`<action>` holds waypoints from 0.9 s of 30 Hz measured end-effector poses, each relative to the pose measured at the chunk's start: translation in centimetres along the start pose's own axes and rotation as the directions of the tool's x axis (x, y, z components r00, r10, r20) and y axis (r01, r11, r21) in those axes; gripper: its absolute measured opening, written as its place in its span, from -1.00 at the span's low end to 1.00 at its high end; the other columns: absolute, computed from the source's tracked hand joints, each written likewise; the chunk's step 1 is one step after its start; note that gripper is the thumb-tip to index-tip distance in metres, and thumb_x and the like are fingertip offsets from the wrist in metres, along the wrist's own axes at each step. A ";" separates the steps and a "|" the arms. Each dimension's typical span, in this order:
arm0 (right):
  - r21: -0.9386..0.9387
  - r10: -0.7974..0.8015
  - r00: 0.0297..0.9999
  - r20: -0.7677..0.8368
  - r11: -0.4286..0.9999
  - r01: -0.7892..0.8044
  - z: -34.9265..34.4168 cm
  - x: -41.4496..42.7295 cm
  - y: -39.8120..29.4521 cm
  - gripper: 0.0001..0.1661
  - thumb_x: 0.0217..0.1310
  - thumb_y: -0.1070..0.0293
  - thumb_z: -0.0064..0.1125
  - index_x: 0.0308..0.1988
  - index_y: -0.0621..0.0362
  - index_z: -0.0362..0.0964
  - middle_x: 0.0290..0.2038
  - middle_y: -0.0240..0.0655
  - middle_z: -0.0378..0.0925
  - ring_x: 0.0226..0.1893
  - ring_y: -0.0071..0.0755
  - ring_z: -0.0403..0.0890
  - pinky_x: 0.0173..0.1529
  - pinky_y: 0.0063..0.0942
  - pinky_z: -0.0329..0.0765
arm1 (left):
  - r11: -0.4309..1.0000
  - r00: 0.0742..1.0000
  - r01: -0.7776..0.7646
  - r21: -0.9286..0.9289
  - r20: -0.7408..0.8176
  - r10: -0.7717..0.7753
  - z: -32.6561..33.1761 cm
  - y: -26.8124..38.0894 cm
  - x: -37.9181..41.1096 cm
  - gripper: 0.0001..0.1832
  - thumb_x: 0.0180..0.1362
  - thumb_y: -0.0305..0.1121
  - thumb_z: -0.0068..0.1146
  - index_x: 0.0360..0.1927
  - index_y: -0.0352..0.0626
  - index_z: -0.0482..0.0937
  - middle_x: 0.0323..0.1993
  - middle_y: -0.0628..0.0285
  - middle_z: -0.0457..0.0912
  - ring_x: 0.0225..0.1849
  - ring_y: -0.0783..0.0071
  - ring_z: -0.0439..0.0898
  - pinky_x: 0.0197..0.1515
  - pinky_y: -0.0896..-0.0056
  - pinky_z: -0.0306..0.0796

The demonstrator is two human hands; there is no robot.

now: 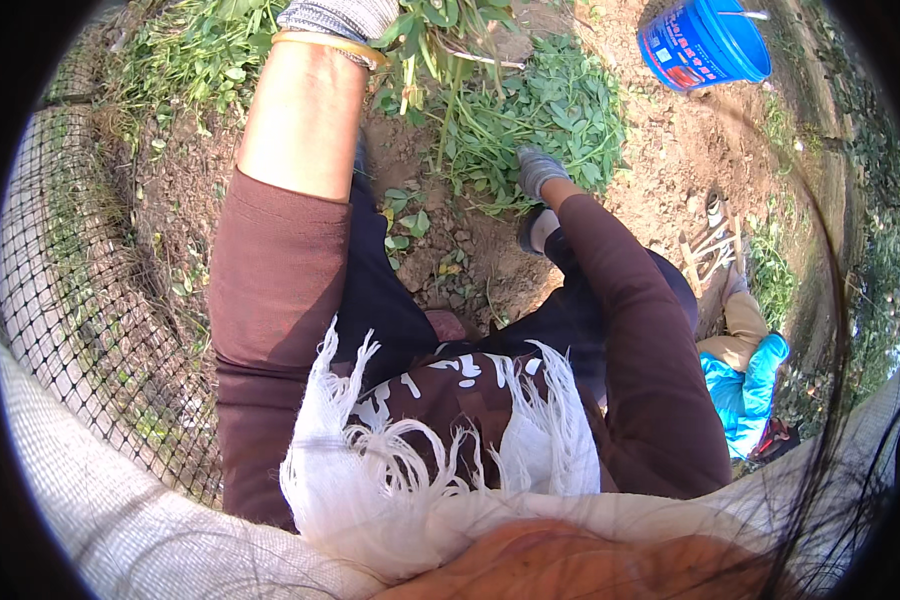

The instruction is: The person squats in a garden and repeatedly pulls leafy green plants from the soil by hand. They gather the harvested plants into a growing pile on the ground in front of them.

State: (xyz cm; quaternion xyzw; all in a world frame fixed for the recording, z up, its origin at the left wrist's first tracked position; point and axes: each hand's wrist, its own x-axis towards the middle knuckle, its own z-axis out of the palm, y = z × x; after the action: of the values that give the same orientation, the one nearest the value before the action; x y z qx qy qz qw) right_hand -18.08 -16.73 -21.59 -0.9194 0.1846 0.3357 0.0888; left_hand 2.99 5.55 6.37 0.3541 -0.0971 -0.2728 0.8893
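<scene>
My left hand (339, 18), in a striped knit glove with a yellow band at the wrist, is at the top edge of the head view. It is shut on a bunch of leafy plants (439, 45) whose stems hang down; its fingertips are partly hidden. My right hand (540, 172), in a grey knit glove, rests at the lower edge of a heap of green leafy plants (562, 105) on the soil. Its fingers are partly among the leaves, so their grip does not show. Small sprigs (409, 223) stand in the soil between my legs.
A blue plastic bucket (701, 45) with printing is at the upper right. Below it, on the soil, is a small wooden-framed stool (712, 247). Another person in a bright blue garment (746, 382) is at the right. Black netting (82, 285) runs along the left, beside more green plants (187, 60).
</scene>
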 end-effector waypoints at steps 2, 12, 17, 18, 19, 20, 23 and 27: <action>-0.019 -0.030 0.999 0.016 0.999 0.030 -0.1 0.9 -0.7 -0.39 0.12 0.39 0.04 0.21 0.10 0.26 0.28 -0.15 0.29 0.29 -0.05 0.30 0.32 -0.05 0.24 | 1.000 0.999 0.008 -0.019 0.050 -0.007 1.1 1.2 0.0 -0.79 0.07 -0.47 0.17 -0.18 -0.25 0.59 -0.32 0.21 0.66 -0.28 0.38 0.65 -0.12 0.42 0.54; -0.390 -0.076 0.996 0.041 0.917 0.086 -5.0 1.4 -3.7 -0.70 0.09 0.46 0.07 -0.14 0.10 0.58 -0.15 -0.03 0.61 -0.07 -0.03 0.62 0.03 -0.20 0.53 | 0.998 0.999 -0.020 0.057 0.027 0.018 -2.0 1.0 1.4 -0.87 0.07 -0.45 0.16 -0.28 -0.20 0.60 -0.41 0.27 0.63 -0.38 0.41 0.63 -0.24 0.41 0.56; -0.174 0.065 0.945 -0.322 0.977 -0.126 -9.4 0.8 0.9 -0.62 0.24 0.43 -0.12 0.02 0.00 0.48 -0.06 -0.04 0.57 -0.04 0.03 0.59 0.05 -0.15 0.50 | 0.980 0.983 0.183 -0.080 0.009 -0.183 -0.5 2.2 0.3 -0.79 0.09 -0.47 0.15 -0.17 -0.21 0.61 -0.35 0.22 0.66 -0.35 0.39 0.64 -0.26 0.39 0.58; -0.150 0.062 0.923 -0.380 0.980 -0.128 -10.6 0.1 1.5 -0.60 0.26 0.43 -0.15 0.06 -0.02 0.45 -0.03 -0.05 0.56 -0.04 0.04 0.58 0.06 -0.14 0.49 | 0.988 0.989 0.144 -0.053 0.034 -0.142 -1.0 2.3 0.5 -0.77 0.10 -0.48 0.14 -0.14 -0.22 0.60 -0.33 0.21 0.67 -0.32 0.39 0.65 -0.24 0.39 0.58; -0.151 0.034 0.896 -0.442 0.982 -0.112 -11.8 -0.2 2.1 -0.56 0.28 0.42 -0.16 0.13 -0.10 0.37 0.00 -0.08 0.54 -0.03 0.07 0.57 0.08 -0.15 0.48 | 0.994 0.993 0.105 -0.025 0.059 -0.103 -1.8 2.1 1.0 -0.75 0.10 -0.49 0.14 -0.12 -0.23 0.60 -0.31 0.20 0.67 -0.30 0.38 0.66 -0.23 0.39 0.58; -0.089 0.068 0.880 -0.470 0.988 -0.124 -13.2 -0.6 2.9 -0.57 0.27 0.42 -0.15 0.11 -0.10 0.39 -0.02 -0.08 0.55 -0.03 0.07 0.57 0.07 -0.15 0.48 | 0.998 0.994 0.066 0.002 0.086 -0.066 -2.5 1.9 1.4 -0.73 0.11 -0.50 0.13 -0.09 -0.24 0.60 -0.29 0.19 0.68 -0.28 0.38 0.66 -0.22 0.39 0.58; -0.038 0.085 0.761 -0.643 0.989 -0.142 -17.1 -3.8 8.5 -0.59 0.18 0.42 -0.04 0.04 -0.06 0.46 -0.10 -0.04 0.57 -0.07 0.07 0.58 0.03 -0.16 0.49 | 0.987 0.977 0.138 -0.079 0.172 -0.123 0.1 1.2 0.2 -0.70 0.11 -0.52 0.13 -0.05 -0.26 0.59 -0.27 0.18 0.69 -0.24 0.40 0.66 -0.18 0.39 0.58; -0.073 -0.134 0.438 -0.889 0.985 0.154 -21.2 -7.3 12.2 -0.76 -0.01 0.50 0.12 -0.25 0.12 0.58 -0.27 -0.11 0.60 -0.19 0.02 0.59 -0.01 -0.19 0.49 | 0.974 0.987 0.115 0.196 0.085 -0.134 -0.6 1.4 -0.9 -0.68 0.10 -0.50 0.17 -0.03 -0.28 0.58 -0.17 0.20 0.66 -0.22 0.43 0.64 -0.09 0.42 0.53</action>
State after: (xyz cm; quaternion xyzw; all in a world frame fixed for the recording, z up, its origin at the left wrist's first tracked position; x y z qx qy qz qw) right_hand -15.76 -31.96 -1.25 -0.9700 0.1281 -0.2058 0.0160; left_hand 3.03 7.16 6.90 0.4293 -0.1440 -0.3344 0.8266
